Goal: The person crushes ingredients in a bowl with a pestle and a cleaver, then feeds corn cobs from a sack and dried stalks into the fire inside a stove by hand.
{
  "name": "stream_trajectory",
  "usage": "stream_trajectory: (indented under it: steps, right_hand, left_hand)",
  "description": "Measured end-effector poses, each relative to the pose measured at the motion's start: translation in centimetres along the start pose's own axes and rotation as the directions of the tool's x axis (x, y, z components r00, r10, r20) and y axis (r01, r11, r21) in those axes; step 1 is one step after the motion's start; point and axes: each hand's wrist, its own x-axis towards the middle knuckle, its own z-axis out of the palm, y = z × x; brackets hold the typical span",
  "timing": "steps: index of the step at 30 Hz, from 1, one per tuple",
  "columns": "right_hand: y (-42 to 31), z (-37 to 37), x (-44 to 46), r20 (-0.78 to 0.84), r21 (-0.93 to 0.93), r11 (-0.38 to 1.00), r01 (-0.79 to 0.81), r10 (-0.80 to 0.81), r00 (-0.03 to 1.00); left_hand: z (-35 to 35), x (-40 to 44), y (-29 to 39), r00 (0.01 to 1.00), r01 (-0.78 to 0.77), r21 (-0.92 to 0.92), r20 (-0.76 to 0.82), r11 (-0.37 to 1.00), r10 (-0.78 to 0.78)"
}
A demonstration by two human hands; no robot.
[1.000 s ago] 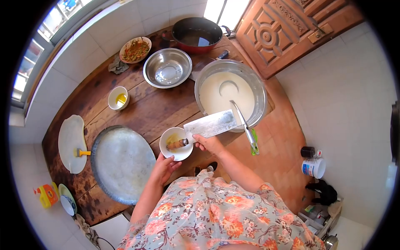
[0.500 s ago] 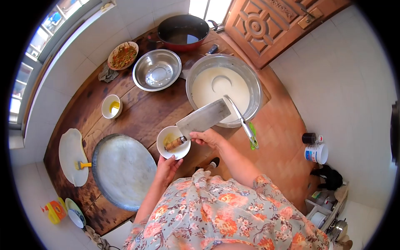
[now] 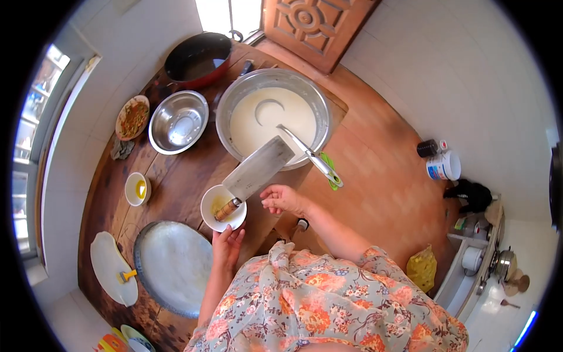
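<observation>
My left hand grips a white bowl by its near side. Inside the bowl lies the wooden handle of a cleaver; a little yellowish residue shows beside it. The cleaver's broad blade slants up and right, its far end at the rim of a large metal basin of creamy white batter. Just right of the blade, my right hand is off the cleaver, fingers loosely bent and holding nothing. A ladle with a silver handle leans over the basin's near rim.
A round metal tray, an oval board with a yellow brush, and a small bowl of oil lie left. Behind are a steel bowl, a plate of food and a dark pan. A wooden door stands beyond.
My right hand has come away from the cleaver and moved slightly right. The cleaver stays leaning from bowl to basin, and my left hand keeps the bowl. The camera view has turned right.
</observation>
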Motion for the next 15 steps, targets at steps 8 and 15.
stream_trajectory:
  steps: [8, 15]
  right_hand:
    - [-0.9, 0.1, 1.2, -0.313, 0.19, 0.948, 0.257, -0.189, 0.931]
    - [-1.3, 2.1, 3.0, -0.335, 0.211, 0.949, 0.233, -0.153, 0.93]
  left_hand:
    - [0.1, 0.1, 0.3, 1.0, -0.023, 0.081, 0.023, 0.996, 0.021]
    - [-0.9, -0.2, 1.1, 0.999, 0.006, 0.06, -0.036, 0.998, -0.004]
